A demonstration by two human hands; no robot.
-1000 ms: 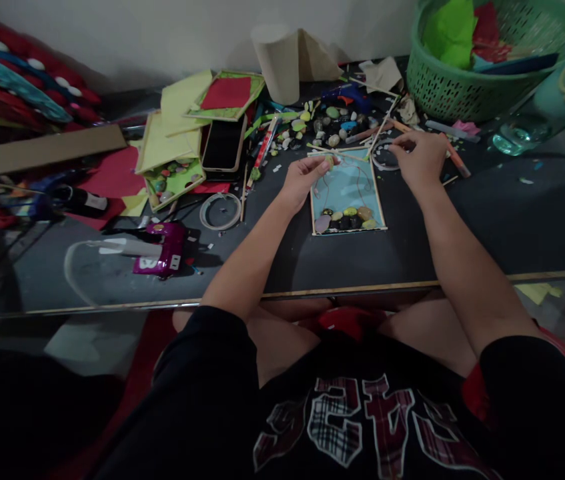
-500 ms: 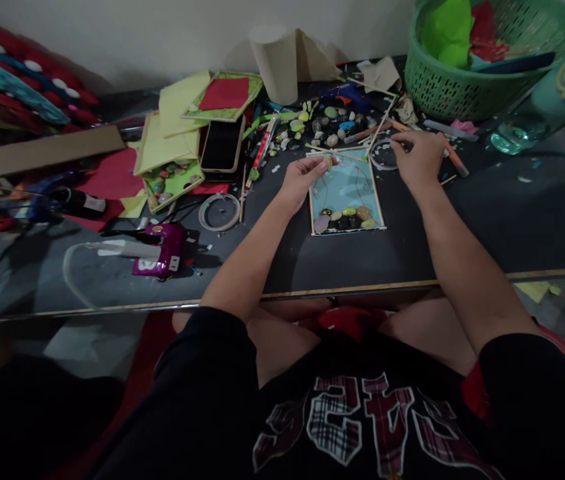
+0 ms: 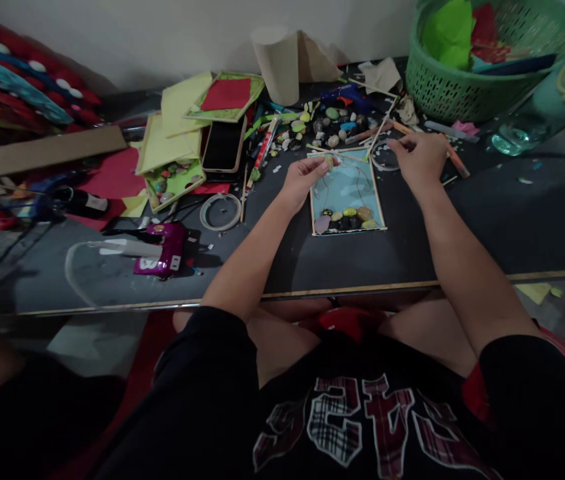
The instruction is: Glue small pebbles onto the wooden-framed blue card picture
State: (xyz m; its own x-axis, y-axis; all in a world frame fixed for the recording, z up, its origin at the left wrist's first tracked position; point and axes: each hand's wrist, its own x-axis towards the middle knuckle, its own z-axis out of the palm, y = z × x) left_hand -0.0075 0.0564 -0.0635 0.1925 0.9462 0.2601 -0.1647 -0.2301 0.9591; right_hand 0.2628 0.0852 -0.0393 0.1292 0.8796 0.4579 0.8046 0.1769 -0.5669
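Observation:
My left hand [image 3: 303,181] is closed in a pinch on a small yellow-green pebble [image 3: 331,162], above the upper left corner of a light blue picture panel [image 3: 342,190]. The panel lies flat, edged with thin sticks, with glued-looking pebbles [image 3: 349,219] along its bottom and thin reddish lines above them. My right hand [image 3: 422,160] hovers beyond the panel's right side, thumb and fingertips pinched together. Whatever they hold, if anything, is too small to make out. Just beside those fingertips lies a clear tape roll [image 3: 383,160].
Loose pebbles [image 3: 332,127], a blue glue gun [image 3: 355,95] and a green basket [image 3: 455,100] stand behind. A water bottle [image 3: 537,123] is at right. To the left are a phone [image 3: 223,148], framed panels [image 3: 169,153], another tape roll [image 3: 220,212] and a purple device [image 3: 165,250].
The view has shifted very slightly. Both hands stay in nearly the same places, with the pebble still in the left.

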